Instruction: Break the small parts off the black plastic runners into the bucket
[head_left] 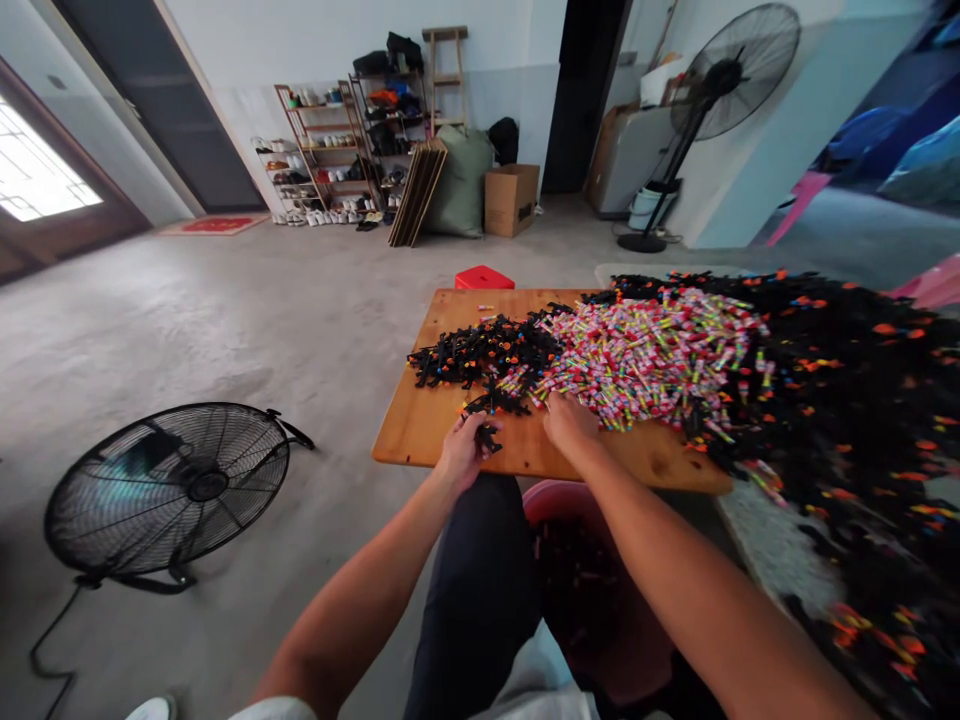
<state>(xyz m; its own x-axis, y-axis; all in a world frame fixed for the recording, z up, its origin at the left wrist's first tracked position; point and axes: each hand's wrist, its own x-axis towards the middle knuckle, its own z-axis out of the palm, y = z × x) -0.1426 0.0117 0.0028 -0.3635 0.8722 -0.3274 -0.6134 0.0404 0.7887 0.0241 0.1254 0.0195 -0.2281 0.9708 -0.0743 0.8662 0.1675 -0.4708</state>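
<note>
My left hand (463, 448) is closed round a small black piece (489, 438) above the front edge of the wooden board (416, 430). At the near edge of a heap of small pink, white and yellow tubes (652, 350), my right hand (568, 422) has its fingers together; what they hold, if anything, is hidden. Black pieces with orange tips (480, 350) lie piled on the board beyond my left hand. A much larger heap of black and orange pieces (847, 360) spreads over the right side.
Below the board, between my legs, a red tub (637, 650) holds dark pieces. A floor fan (206, 485) stands at left. Beyond the board are a red stool (484, 278), a cardboard box (511, 200), shoe racks (330, 145) and a standing fan (720, 80).
</note>
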